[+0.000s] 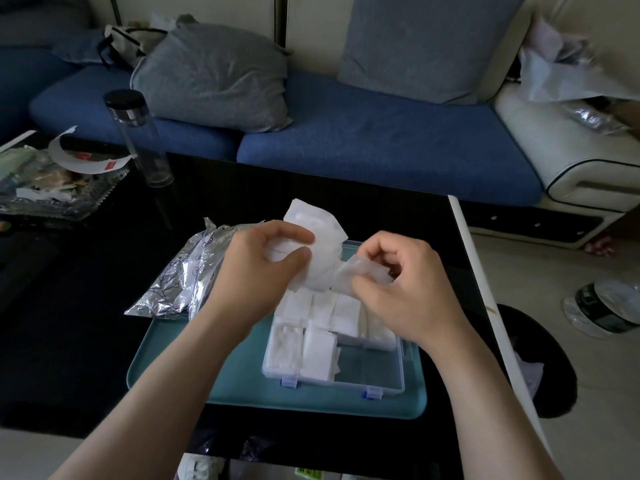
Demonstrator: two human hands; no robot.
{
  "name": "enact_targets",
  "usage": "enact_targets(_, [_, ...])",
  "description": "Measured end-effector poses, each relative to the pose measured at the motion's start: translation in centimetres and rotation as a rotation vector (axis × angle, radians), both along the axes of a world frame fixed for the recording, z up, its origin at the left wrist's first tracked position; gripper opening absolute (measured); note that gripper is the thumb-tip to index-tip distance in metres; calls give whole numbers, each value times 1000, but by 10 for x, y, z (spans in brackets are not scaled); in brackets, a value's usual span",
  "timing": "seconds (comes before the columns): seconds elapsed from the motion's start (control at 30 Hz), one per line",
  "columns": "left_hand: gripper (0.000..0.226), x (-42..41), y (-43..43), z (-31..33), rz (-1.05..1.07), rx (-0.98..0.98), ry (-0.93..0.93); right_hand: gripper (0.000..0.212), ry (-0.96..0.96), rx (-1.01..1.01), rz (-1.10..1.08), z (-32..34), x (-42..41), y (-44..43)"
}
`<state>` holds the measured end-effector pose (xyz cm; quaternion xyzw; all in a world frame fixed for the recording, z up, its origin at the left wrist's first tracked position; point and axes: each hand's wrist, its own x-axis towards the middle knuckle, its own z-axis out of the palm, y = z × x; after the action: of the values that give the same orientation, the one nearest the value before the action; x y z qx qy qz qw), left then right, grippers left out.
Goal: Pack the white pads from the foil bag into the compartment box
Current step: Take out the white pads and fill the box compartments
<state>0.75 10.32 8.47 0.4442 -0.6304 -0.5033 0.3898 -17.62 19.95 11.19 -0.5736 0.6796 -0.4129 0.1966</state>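
Observation:
A clear compartment box (pixel 388 384) with blue clasps stands on a teal tray (pixel 242 386). Most of its compartments hold white pads (pixel 320 351); the front right one shows bare plastic. My left hand (pixel 263 268) grips a fanned bunch of white pads (pixel 313 220) above the box's far side. My right hand (pixel 398 282) pinches one pad (pixel 360 271), which looks blurred, just right of that bunch. The silver foil bag (pixel 180 282) lies crumpled to the left, partly on the tray.
The tray sits on a black table whose white right edge (pixel 485 289) runs diagonally. A clear bottle with a black cap (pixel 138 136) and a tray of scraps (pixel 52 181) stand at the back left. A blue sofa (pixel 363 140) is behind.

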Motion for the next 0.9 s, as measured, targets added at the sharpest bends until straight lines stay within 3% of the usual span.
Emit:
enact_targets(0.17, [30,-2,2,0,-68,-87,-72,23,-31,4,69,1,7,-2])
enact_targets(0.43, [42,-1,4,6,-103,-117,-40,29,-237,67,-133,-5,12,-9])
enact_targets(0.6, [59,-3,9,12,-155,-160,-72,37,-237,87,-113,-5,18,-10])
enact_targets(0.73, [61,-6,13,13,-144,-180,-80,28,-183,76,-164,-7,20,-9])
enact_targets(0.8, [62,-7,12,13,-106,-147,-44,22,-301,63,-155,-6,19,-10])
enact_targets(0.9, [60,-8,10,10,-52,-68,4,15,-628,62,-152,0,16,-10])
